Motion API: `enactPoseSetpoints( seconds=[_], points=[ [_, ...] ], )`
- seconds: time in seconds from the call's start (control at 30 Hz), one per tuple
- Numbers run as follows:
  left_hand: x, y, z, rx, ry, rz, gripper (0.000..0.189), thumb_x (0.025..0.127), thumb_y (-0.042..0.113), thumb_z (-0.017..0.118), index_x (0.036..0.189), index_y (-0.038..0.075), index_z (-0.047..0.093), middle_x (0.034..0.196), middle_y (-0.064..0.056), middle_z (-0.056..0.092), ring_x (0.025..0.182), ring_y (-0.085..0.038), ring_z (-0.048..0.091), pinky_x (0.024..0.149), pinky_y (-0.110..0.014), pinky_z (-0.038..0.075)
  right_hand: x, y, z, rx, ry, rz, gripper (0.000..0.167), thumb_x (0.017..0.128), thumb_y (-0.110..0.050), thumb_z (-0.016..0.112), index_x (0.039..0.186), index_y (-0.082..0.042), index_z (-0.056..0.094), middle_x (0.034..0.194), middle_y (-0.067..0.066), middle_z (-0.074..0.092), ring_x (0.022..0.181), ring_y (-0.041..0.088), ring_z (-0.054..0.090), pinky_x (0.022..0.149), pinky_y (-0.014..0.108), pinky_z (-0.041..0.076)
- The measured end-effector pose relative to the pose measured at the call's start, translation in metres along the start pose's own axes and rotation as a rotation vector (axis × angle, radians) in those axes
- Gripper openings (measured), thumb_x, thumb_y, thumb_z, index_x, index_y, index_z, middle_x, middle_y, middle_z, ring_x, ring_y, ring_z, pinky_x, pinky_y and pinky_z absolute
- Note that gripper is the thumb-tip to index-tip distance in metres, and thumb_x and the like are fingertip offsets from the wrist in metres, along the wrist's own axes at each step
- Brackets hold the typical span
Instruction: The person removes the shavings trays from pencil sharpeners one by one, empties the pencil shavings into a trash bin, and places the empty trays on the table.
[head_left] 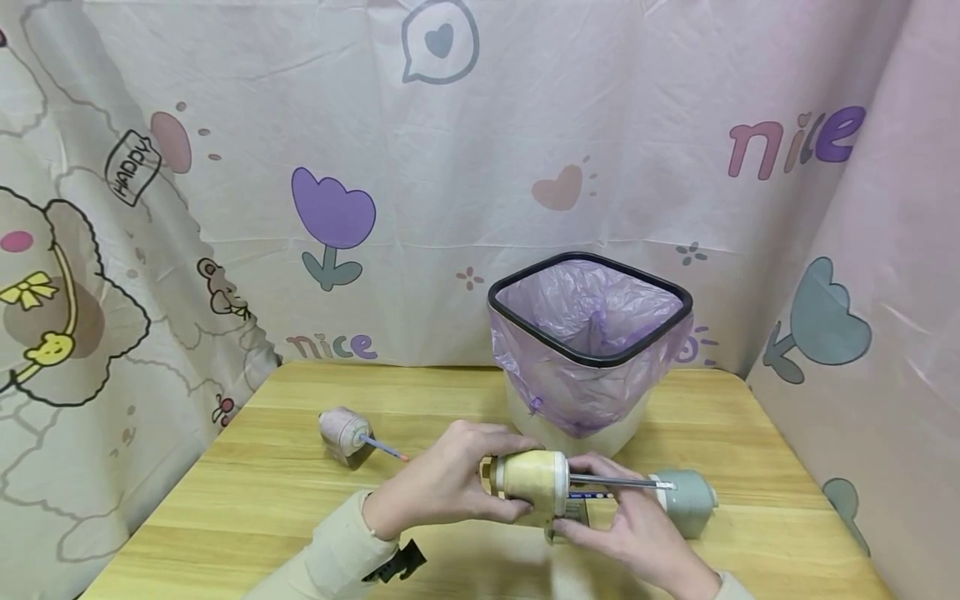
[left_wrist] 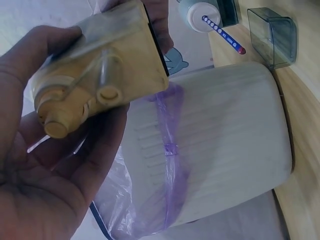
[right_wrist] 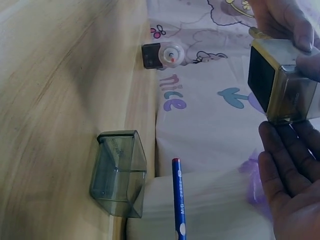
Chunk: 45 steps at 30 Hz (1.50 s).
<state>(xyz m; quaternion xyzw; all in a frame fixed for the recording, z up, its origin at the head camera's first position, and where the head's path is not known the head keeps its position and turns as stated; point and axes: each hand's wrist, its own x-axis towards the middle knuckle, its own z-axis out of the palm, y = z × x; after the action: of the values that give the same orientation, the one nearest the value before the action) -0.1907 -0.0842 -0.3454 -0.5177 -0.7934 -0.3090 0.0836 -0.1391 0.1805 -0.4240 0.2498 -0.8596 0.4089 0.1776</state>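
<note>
My left hand (head_left: pixel 450 483) grips a yellow crank pencil sharpener (head_left: pixel 525 475) by its rear, lifted above the table with a dark pencil (head_left: pixel 618 481) projecting from its front. My right hand (head_left: pixel 637 533) pinches the front end, thumb on one side and fingers beneath, where a smoky clear shavings drawer (right_wrist: pixel 295 97) sticks out from the body. A grey-green sharpener (head_left: pixel 688 500) stands behind my right hand, with a blue pencil (right_wrist: pixel 178 200) in it. Near it on the table is a separate clear drawer (right_wrist: pixel 120 175), mostly hidden by my right hand in the head view.
A white bin (head_left: pixel 540 417) lined with a purple bag (head_left: pixel 592 400) and rimmed in black stands at the table's back right. A pink sharpener (head_left: pixel 345 433) with a pencil in it sits at the left. Patterned curtains (head_left: pixel 450 167) enclose the wooden table (head_left: pixel 247 500).
</note>
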Motion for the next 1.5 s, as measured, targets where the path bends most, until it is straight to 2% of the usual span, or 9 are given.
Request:
enactPoseSetpoints(
  seconds=[0.1,0.3,0.63,0.9,1.2,1.5],
  points=[
    [-0.0004,-0.0001,0.0007,0.019,0.010,0.003,0.053,0.081,0.025,0.092,0.130,0.012,0.075,0.098,0.006,0.077,0.079,0.006,0.058,0.067,-0.005,0.050,-0.0004,-0.0011,-0.0007,-0.025,0.006,0.023,0.053,0.082,-0.038,0.094,0.127,-0.039,0.067,0.123,-0.023,0.072,0.111,0.002,0.070,0.095,0.031,0.061],
    [-0.0012,0.0011,0.0003,-0.001,-0.013,-0.007,0.052,0.081,0.023,0.092,0.130,0.014,0.076,0.100,0.006,0.077,0.080,0.007,0.059,0.068,-0.005,0.051,0.0000,-0.0007,-0.0013,-0.046,-0.001,-0.008,0.053,0.080,-0.040,0.094,0.127,-0.040,0.068,0.122,-0.025,0.072,0.110,0.002,0.070,0.095,0.031,0.061],
    [-0.0022,-0.0001,0.0007,0.014,0.002,0.004,0.052,0.083,0.024,0.091,0.130,0.013,0.075,0.101,0.004,0.079,0.080,0.007,0.060,0.068,-0.005,0.051,-0.0003,-0.0008,-0.0017,-0.020,-0.004,0.006,0.054,0.081,-0.040,0.094,0.128,-0.041,0.067,0.123,-0.024,0.072,0.112,0.002,0.070,0.096,0.031,0.061],
    [-0.0025,0.0009,0.0003,-0.023,-0.013,-0.023,0.052,0.080,0.023,0.093,0.128,0.013,0.077,0.099,0.005,0.078,0.078,0.007,0.058,0.066,-0.006,0.051,-0.0005,-0.0003,-0.0016,-0.013,-0.018,0.004,0.053,0.081,-0.038,0.094,0.128,-0.040,0.068,0.123,-0.023,0.072,0.111,0.002,0.070,0.094,0.030,0.061],
    [-0.0039,0.0001,-0.0002,0.003,-0.006,-0.012,0.052,0.082,0.024,0.092,0.130,0.012,0.076,0.101,0.003,0.079,0.080,0.007,0.059,0.068,-0.006,0.051,0.0004,-0.0013,-0.0010,-0.014,-0.002,-0.007,0.055,0.080,-0.039,0.095,0.128,-0.040,0.068,0.123,-0.024,0.073,0.111,0.003,0.071,0.096,0.031,0.061],
    [-0.0041,0.0012,-0.0007,0.002,-0.022,-0.028,0.055,0.080,0.024,0.093,0.131,0.014,0.076,0.097,0.007,0.075,0.078,0.008,0.057,0.066,-0.004,0.050,-0.0009,-0.0003,-0.0010,-0.011,-0.006,-0.008,0.057,0.078,-0.034,0.096,0.128,-0.036,0.070,0.123,-0.022,0.073,0.110,0.003,0.071,0.095,0.031,0.061]
  ],
)
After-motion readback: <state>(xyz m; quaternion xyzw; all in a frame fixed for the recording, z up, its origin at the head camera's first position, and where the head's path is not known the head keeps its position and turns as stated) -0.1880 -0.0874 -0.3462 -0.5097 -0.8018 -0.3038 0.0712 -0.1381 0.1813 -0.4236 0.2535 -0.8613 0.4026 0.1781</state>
